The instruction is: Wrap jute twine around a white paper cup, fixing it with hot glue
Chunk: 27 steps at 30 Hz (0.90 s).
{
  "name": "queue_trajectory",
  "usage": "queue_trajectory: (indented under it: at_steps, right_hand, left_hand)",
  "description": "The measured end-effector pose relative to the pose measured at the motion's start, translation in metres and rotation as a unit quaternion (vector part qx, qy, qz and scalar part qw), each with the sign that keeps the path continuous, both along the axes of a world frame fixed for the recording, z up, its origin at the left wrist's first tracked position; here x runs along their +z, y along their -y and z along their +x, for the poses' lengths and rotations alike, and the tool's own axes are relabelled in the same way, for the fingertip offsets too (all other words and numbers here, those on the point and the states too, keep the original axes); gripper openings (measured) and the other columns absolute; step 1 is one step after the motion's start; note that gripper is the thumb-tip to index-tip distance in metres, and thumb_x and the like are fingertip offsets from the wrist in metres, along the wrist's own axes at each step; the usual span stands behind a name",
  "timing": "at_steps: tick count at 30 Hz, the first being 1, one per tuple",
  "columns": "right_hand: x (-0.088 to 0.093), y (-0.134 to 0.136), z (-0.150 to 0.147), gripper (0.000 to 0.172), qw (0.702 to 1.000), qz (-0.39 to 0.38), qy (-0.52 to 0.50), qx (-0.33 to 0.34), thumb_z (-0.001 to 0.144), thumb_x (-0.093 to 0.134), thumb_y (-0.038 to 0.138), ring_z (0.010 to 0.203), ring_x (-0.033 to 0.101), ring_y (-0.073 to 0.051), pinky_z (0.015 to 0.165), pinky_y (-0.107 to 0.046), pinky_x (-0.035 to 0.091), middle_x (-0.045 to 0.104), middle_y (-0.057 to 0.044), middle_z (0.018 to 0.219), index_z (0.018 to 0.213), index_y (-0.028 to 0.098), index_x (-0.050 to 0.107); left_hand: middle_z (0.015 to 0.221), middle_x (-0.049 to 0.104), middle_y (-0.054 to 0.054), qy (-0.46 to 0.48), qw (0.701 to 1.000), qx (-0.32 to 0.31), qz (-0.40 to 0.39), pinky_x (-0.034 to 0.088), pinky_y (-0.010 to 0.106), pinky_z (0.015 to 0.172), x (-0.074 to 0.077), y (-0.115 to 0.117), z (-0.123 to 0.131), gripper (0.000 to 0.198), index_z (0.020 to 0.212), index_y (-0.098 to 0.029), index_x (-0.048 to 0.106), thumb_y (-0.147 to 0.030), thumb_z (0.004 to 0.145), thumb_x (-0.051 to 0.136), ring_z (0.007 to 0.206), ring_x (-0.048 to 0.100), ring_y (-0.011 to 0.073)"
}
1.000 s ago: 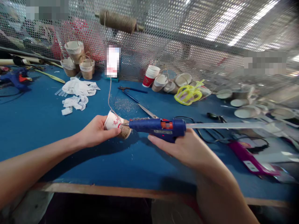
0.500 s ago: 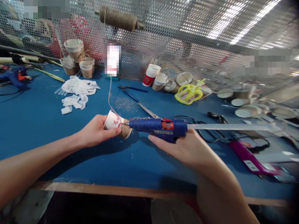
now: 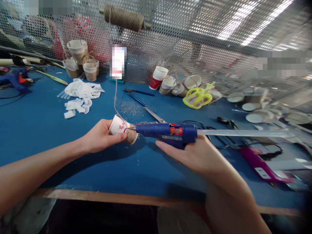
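Note:
My left hand (image 3: pixel 103 136) is closed around a paper cup (image 3: pixel 117 125), which lies tilted above the table. Brown twine covers the cup's lower part, and its printed white upper part is bare. In my right hand (image 3: pixel 192 154) is a blue glue gun (image 3: pixel 158 131) with a long clear glue stick (image 3: pixel 234 132) sticking out behind. The gun's nozzle is at the cup, by the edge of the wound twine and close to my left thumb. A strand of twine (image 3: pixel 115 97) runs up from the cup toward a twine spool (image 3: pixel 123 20).
Scissors (image 3: pixel 154 114) and pliers (image 3: pixel 138 92) lie beyond the cup. White paper scraps (image 3: pixel 83 89) and twine-covered cups (image 3: pixel 76 53) are at left. Stacked red cups (image 3: pixel 158 78) and a yellow plastic basket-like piece (image 3: pixel 197 97) stand at the back. A purple box (image 3: pixel 260 162) and cables lie right.
Both hands keep almost the same pose, with the nozzle still at the cup. The glue gun appears very slightly farther right.

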State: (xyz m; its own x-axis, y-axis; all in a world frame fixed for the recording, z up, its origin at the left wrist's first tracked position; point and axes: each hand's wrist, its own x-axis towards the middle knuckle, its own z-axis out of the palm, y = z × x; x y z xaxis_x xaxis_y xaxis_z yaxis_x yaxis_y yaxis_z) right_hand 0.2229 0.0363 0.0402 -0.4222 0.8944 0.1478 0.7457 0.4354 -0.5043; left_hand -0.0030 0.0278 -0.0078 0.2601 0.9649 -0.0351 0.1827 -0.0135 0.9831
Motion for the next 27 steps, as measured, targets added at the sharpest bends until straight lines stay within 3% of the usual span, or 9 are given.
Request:
queue_trajectory:
  at_steps: [6,14,18,24,27]
  right_hand:
    - [0.0005,0.0002,-0.0012,0.02,1.0,-0.018,-0.001,0.01,0.069,0.055,0.043,0.055,0.057,-0.016,0.054,-0.028,0.048,0.062,0.001,0.059,0.069,0.023,0.061]
    - [-0.0003,0.0011,0.0005,0.02,1.0,-0.009,0.017,0.016,0.071,0.054,0.042,0.051,0.054,-0.015,0.049,-0.027,0.046,0.061,0.002,0.056,0.063,0.024,0.059]
    - [-0.0014,0.0022,0.0028,0.015,0.999,0.01,0.022,0.028,0.069,0.057,0.037,0.045,0.052,-0.014,0.044,-0.026,0.044,0.058,0.004,0.051,0.061,0.025,0.058]
    - [0.0002,0.002,0.0012,0.014,1.0,0.007,0.006,0.024,0.072,0.055,0.035,0.056,0.058,-0.016,0.053,-0.027,0.048,0.064,0.002,0.062,0.066,0.023,0.06]
    - [-0.0012,0.0024,0.0008,0.016,0.999,0.012,0.0,0.036,0.072,0.055,0.036,0.054,0.057,-0.015,0.053,-0.026,0.048,0.064,0.002,0.06,0.064,0.023,0.06]
  left_hand:
    - [0.075,0.067,0.003,0.005,1.0,-0.014,0.0,0.044,0.019,0.059,0.0012,0.0,0.0005,0.027,0.088,-0.01,0.066,-0.028,0.069,0.059,0.061,0.056,0.0105]
    - [0.072,0.067,0.003,-0.011,1.0,-0.018,0.009,0.043,0.019,0.056,0.0026,0.0002,0.0008,0.028,0.091,-0.01,0.066,-0.026,0.069,0.058,0.058,0.055,0.0101]
    - [0.083,0.069,0.005,-0.018,1.0,-0.02,0.008,0.045,0.022,0.064,0.0039,0.0002,0.0005,0.03,0.094,-0.01,0.066,-0.025,0.07,0.056,0.067,0.058,0.0127]
    - [0.073,0.067,0.004,-0.029,1.0,-0.01,0.005,0.043,0.02,0.055,0.0029,0.0,-0.0009,0.029,0.089,-0.009,0.066,-0.029,0.07,0.057,0.058,0.055,0.0115]
    - [0.081,0.068,0.005,-0.02,1.0,-0.015,0.003,0.044,0.021,0.061,0.0035,0.0005,-0.0007,0.031,0.095,-0.011,0.065,-0.028,0.072,0.057,0.064,0.057,0.0121]
